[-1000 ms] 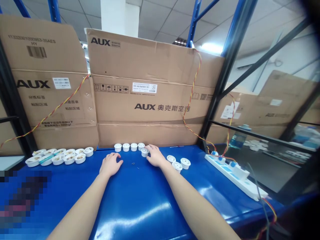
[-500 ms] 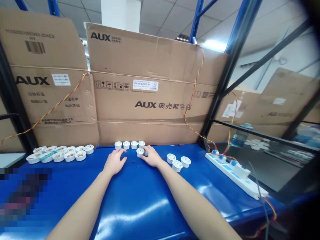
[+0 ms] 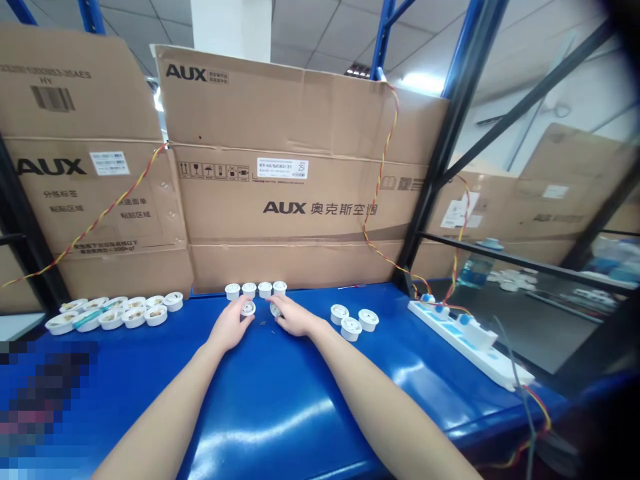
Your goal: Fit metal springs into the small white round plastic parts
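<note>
My left hand (image 3: 231, 325) has its thumb and fingers around a small round white cup (image 3: 248, 309) on the blue table. Just to the right, my right hand (image 3: 294, 316) grips a small round piece (image 3: 275, 309), tilted, with a pale face; its details are too small to tell. Behind my hands, several white cups (image 3: 249, 289) stand in a row along the cardboard. Between and below the hands lie tiny dark bits (image 3: 263, 323). Three white cups (image 3: 351, 328) are grouped to the right of my right hand.
Several white cups with small contents (image 3: 135, 316) stand at the left, a teal tool (image 3: 90, 317) across them. A white power strip (image 3: 470, 343) with plugs lies at the right, beside a black rack post (image 3: 440, 157). Cardboard boxes (image 3: 300, 227) wall the back.
The white cup that was by my right hand is now at my left hand, whose fingers have closed around it. My right hand has turned, showing the round piece in its fingers.
</note>
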A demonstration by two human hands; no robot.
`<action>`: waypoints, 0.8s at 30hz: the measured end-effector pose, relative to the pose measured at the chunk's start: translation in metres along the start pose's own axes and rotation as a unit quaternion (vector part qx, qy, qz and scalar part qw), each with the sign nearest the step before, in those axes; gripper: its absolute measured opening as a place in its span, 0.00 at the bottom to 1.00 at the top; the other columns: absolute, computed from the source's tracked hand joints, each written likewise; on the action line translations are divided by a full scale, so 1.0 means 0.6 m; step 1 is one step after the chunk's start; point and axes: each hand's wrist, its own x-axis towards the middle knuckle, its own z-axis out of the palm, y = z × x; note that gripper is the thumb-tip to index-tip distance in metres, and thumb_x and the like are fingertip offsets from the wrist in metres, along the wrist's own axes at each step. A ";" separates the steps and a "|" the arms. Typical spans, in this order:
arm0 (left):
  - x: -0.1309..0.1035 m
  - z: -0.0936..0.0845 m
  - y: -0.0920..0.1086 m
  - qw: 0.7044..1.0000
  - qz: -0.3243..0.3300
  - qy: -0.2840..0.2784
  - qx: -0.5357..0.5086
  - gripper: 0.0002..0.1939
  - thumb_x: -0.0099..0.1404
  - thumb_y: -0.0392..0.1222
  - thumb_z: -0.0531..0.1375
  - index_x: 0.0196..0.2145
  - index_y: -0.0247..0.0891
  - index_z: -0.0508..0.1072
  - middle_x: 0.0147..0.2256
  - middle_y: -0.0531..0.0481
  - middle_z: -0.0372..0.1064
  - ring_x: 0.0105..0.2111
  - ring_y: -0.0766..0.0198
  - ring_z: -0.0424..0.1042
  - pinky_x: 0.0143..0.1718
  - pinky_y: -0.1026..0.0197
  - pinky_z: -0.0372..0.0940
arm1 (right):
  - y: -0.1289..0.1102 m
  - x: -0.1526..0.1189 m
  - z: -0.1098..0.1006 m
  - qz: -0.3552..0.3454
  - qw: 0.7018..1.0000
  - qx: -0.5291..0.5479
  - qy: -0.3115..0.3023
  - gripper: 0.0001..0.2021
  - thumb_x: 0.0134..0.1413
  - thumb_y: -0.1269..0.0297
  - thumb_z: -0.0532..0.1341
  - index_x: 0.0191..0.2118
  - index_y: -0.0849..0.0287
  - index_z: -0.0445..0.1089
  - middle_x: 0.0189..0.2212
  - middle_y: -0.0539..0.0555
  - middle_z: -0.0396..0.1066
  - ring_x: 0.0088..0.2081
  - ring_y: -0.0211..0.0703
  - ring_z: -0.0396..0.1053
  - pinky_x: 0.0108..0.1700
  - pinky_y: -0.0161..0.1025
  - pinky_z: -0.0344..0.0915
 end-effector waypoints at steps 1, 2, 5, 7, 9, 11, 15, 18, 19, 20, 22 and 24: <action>0.000 -0.005 0.000 1.000 0.010 0.020 0.016 0.21 0.62 0.37 0.56 0.53 0.41 0.65 0.53 0.46 0.67 0.52 0.55 0.67 0.53 0.56 0.62 | 0.000 -0.002 -0.004 0.005 1.000 -0.012 0.004 0.30 0.54 0.70 0.58 0.63 0.55 0.53 0.59 0.60 0.57 0.57 0.50 0.59 0.57 0.44 0.57; 0.001 -0.010 -0.001 0.998 0.024 0.036 0.039 0.22 0.61 0.34 0.55 0.54 0.41 0.65 0.54 0.45 0.66 0.53 0.55 0.66 0.54 0.56 0.61 | 0.001 -0.003 -0.007 0.011 1.000 -0.023 0.012 0.30 0.55 0.67 0.58 0.63 0.54 0.53 0.59 0.59 0.58 0.57 0.50 0.60 0.56 0.44 0.57; 0.001 -0.023 0.002 0.989 0.078 0.027 0.120 0.25 0.59 0.27 0.51 0.53 0.42 0.67 0.53 0.46 0.67 0.55 0.55 0.62 0.55 0.54 0.59 | 0.000 -0.003 -0.013 0.049 0.996 -0.056 0.045 0.32 0.53 0.62 0.62 0.63 0.53 0.54 0.57 0.58 0.62 0.55 0.50 0.62 0.55 0.42 0.58; 0.002 -0.026 0.005 0.980 0.120 -0.013 0.157 0.26 0.58 0.24 0.50 0.50 0.44 0.71 0.50 0.48 0.70 0.55 0.55 0.63 0.54 0.53 0.58 | 0.000 -0.002 -0.014 0.081 0.991 -0.079 0.067 0.30 0.51 0.60 0.64 0.60 0.53 0.58 0.53 0.58 0.66 0.52 0.50 0.64 0.53 0.41 0.59; 0.002 -0.026 0.008 0.972 0.151 -0.041 0.176 0.26 0.58 0.23 0.50 0.47 0.46 0.72 0.48 0.49 0.72 0.54 0.55 0.63 0.54 0.52 0.58 | 0.000 -0.002 -0.014 0.115 0.986 -0.092 0.082 0.28 0.50 0.57 0.66 0.57 0.53 0.63 0.48 0.59 0.68 0.49 0.50 0.66 0.51 0.41 0.59; 0.001 -0.026 0.008 0.969 0.162 -0.041 0.184 0.26 0.58 0.24 0.50 0.47 0.47 0.73 0.49 0.50 0.72 0.53 0.55 0.63 0.53 0.51 0.57 | 0.003 -0.003 -0.014 0.156 0.979 -0.088 0.095 0.28 0.48 0.52 0.66 0.55 0.53 0.65 0.45 0.58 0.69 0.47 0.49 0.67 0.50 0.40 0.59; -0.002 -0.032 0.007 0.971 0.140 -0.018 0.194 0.27 0.58 0.24 0.50 0.48 0.47 0.72 0.50 0.51 0.71 0.54 0.54 0.61 0.51 0.52 0.58 | 0.016 -0.007 -0.017 0.221 0.966 -0.056 0.121 0.28 0.48 0.49 0.65 0.54 0.54 0.65 0.41 0.57 0.69 0.46 0.49 0.67 0.47 0.39 0.59; -0.004 -0.036 0.005 0.978 0.097 0.011 0.185 0.26 0.58 0.27 0.51 0.50 0.47 0.71 0.51 0.50 0.70 0.55 0.53 0.61 0.52 0.52 0.57 | 0.028 -0.010 -0.021 0.212 0.965 -0.039 0.148 0.23 0.50 0.53 0.65 0.51 0.54 0.66 0.43 0.55 0.70 0.47 0.47 0.67 0.48 0.38 0.59; -0.005 -0.035 0.002 0.982 0.064 0.026 0.175 0.24 0.59 0.30 0.53 0.51 0.46 0.70 0.50 0.49 0.71 0.54 0.53 0.62 0.52 0.53 0.58 | 0.031 -0.011 -0.022 0.207 0.965 -0.036 0.158 0.22 0.50 0.55 0.65 0.50 0.54 0.67 0.45 0.55 0.69 0.47 0.47 0.67 0.48 0.38 0.59; -0.006 -0.034 -0.002 0.986 0.021 0.040 0.162 0.23 0.59 0.34 0.56 0.52 0.46 0.70 0.49 0.47 0.71 0.53 0.52 0.63 0.51 0.54 0.59 | 0.034 -0.011 -0.023 0.206 0.964 -0.036 0.166 0.21 0.50 0.55 0.64 0.50 0.54 0.68 0.46 0.55 0.68 0.47 0.46 0.67 0.48 0.37 0.59; -0.007 -0.031 -0.014 0.986 -0.079 0.058 0.137 0.23 0.59 0.45 0.59 0.53 0.44 0.69 0.48 0.45 0.70 0.51 0.50 0.65 0.49 0.55 0.61 | 0.036 -0.011 -0.022 0.209 0.962 -0.035 0.173 0.20 0.50 0.55 0.64 0.49 0.54 0.69 0.47 0.56 0.67 0.47 0.46 0.67 0.48 0.37 0.59; -0.008 -0.029 -0.030 0.980 -0.152 0.054 0.121 0.25 0.59 0.52 0.59 0.53 0.44 0.70 0.47 0.43 0.69 0.49 0.49 0.67 0.47 0.56 0.62 | 0.035 -0.009 -0.019 0.200 0.964 -0.031 0.174 0.21 0.50 0.55 0.64 0.50 0.53 0.68 0.46 0.55 0.68 0.46 0.45 0.67 0.48 0.37 0.60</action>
